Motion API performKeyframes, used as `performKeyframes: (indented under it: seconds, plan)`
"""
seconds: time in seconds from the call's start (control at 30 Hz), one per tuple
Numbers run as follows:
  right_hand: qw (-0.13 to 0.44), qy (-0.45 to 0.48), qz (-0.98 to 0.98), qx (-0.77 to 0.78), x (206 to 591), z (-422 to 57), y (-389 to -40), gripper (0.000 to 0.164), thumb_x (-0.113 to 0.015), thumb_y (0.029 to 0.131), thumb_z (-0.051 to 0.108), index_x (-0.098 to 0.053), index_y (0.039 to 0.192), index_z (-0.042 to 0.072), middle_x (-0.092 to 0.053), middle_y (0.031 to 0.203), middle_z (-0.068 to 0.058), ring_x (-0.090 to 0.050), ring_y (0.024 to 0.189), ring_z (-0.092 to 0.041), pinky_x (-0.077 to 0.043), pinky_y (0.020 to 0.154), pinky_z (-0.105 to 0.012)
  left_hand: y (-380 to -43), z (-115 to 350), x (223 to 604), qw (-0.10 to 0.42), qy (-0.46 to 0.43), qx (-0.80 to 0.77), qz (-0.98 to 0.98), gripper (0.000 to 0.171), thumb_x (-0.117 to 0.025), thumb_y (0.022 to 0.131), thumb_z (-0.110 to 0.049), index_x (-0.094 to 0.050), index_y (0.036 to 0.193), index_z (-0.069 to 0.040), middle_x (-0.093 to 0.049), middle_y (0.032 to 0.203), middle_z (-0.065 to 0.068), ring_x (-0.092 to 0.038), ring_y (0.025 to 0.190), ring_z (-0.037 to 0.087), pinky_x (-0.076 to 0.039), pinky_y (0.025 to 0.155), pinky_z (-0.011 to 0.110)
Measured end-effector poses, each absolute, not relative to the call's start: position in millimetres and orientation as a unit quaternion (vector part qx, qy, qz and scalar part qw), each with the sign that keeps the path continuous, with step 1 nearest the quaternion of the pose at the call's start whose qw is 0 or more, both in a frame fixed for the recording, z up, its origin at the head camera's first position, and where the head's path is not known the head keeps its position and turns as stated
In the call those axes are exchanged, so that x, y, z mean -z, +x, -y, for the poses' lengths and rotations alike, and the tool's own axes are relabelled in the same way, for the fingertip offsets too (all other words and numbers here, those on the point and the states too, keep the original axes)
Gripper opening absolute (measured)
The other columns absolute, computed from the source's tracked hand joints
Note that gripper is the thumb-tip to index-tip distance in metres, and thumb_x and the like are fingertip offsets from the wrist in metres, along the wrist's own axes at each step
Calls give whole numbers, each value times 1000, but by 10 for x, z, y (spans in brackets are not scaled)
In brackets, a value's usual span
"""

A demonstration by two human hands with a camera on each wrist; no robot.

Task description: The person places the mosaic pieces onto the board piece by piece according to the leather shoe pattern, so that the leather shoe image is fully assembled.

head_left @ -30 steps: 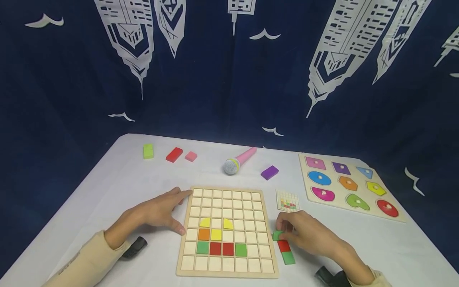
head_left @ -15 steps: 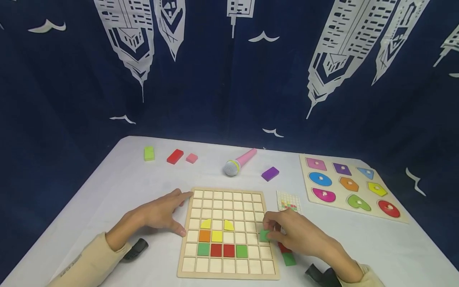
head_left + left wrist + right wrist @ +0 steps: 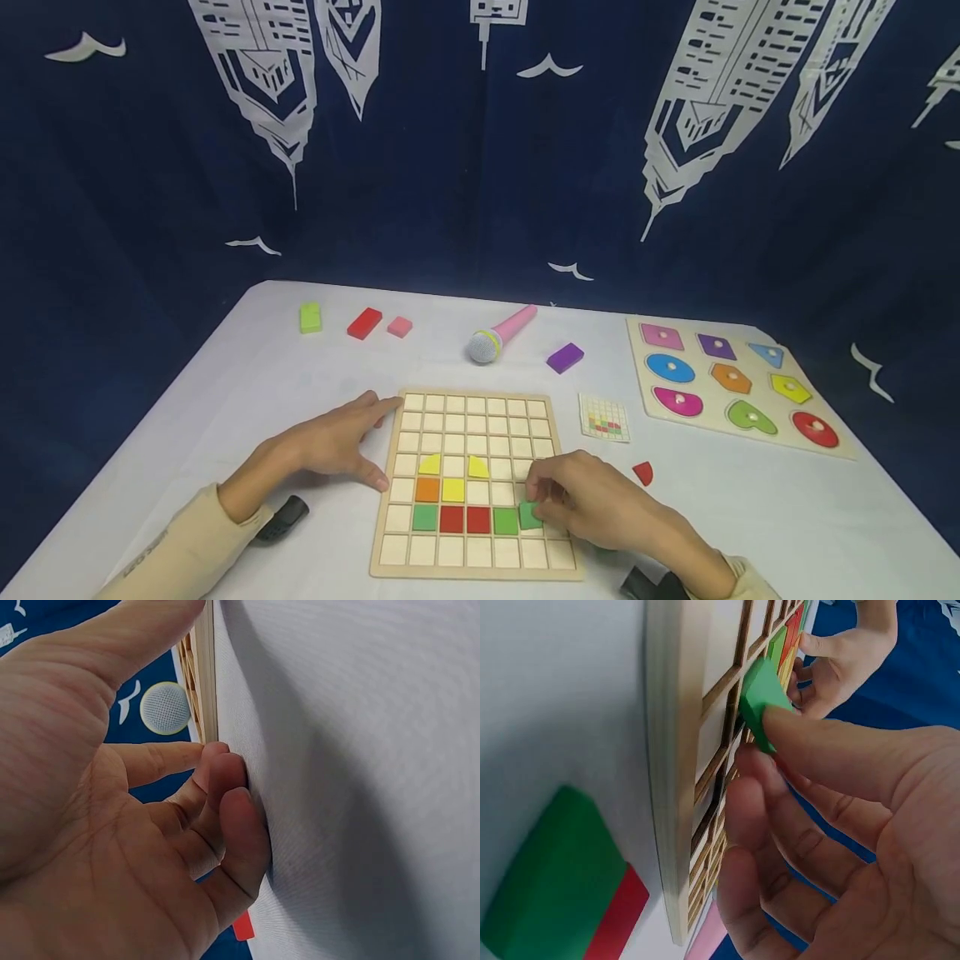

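My right hand [image 3: 600, 504] pinches a green square tile [image 3: 529, 515] between thumb and fingers. The tile overlaps a cell in the second row from the front, just right of another green tile [image 3: 506, 522]; in the right wrist view the held tile [image 3: 761, 697] is tilted against the grid. The wooden grid board [image 3: 465, 573] also bears two red squares [image 3: 465, 520], a further green one, an orange square [image 3: 427, 490], a yellow square [image 3: 453, 490] and two yellow rounded pieces [image 3: 477, 467]. Along the board's left edge, my left hand [image 3: 337, 442] touches with spread thumb and index finger.
Right of the board lie a pattern card [image 3: 604, 418], a red quarter-round piece [image 3: 643, 473], and loose green [image 3: 555, 885] and red [image 3: 619, 915] tiles, mostly hidden by my hand in the head view. Farther back are a toy microphone [image 3: 495, 335], several blocks and a shape puzzle [image 3: 738, 379].
From the row of tiles beside the board, my right hand has carried the green tile left and toward me over the grid. The red quarter-round piece has come into view. My left hand stays put.
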State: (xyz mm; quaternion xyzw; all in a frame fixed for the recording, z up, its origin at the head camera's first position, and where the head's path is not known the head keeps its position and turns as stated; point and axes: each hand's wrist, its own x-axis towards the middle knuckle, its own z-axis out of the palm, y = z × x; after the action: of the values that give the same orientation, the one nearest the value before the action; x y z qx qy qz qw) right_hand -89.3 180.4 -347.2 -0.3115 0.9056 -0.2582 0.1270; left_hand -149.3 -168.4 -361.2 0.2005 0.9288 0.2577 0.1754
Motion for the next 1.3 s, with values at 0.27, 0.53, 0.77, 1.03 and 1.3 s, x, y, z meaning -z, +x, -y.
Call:
performKeyframes:
  seconds: [0.27, 0.53, 0.77, 1.03, 1.3]
  plan:
    - [113, -335, -904, 241, 3476, -1798, -862, 26, -73, 87, 8, -66, 79, 31, -57, 79, 20, -53, 78, -1, -47, 69, -18, -1493, 1683, 3602, 171, 212, -259, -927, 110, -94, 62, -38, -39, 153, -9, -52, 115, 2, -51, 108, 19, -47, 101, 46]
    - [122, -324, -909, 230, 3437, -1806, -838, 26, -74, 84, 4, -71, 83, 30, -60, 82, 20, -54, 78, -1, -48, 69, -19, -1501, 1657, 3589, 172, 213, -261, -926, 110, -95, 61, -38, -40, 152, -9, -52, 110, 2, -49, 103, 18, -47, 93, 42]
    - [152, -315, -911, 217, 3380, -1938, -784, 17, -79, 86, 21, -74, 99, 32, -63, 95, 22, -55, 85, 0, -49, 76, -21, -1494, 1676, 3589, 175, 213, -260, -925, 110, -95, 61, -38, -40, 152, -9, -52, 113, 2, -50, 105, 18, -47, 97, 44]
    - [153, -278, -928, 196, 3373, -2262, -699, 27, -81, 83, 38, -72, 106, 28, -57, 85, 21, -52, 79, 1, -48, 70, -20, -1488, 1683, 3564, 176, 211, -260, -926, 111, -95, 62, -38, -39, 153, -9, -56, 122, 7, -52, 117, 24, -46, 104, 51]
    - [164, -218, -950, 153, 3473, -2492, -622, 32, -85, 77, 41, -71, 103, 31, -58, 91, 24, -50, 81, 0, -50, 73, -22, -1479, 1690, 3580, 172, 220, -265, -923, 110, -94, 61, -39, -40, 152, -8, -52, 114, 3, -51, 108, 20, -47, 100, 47]
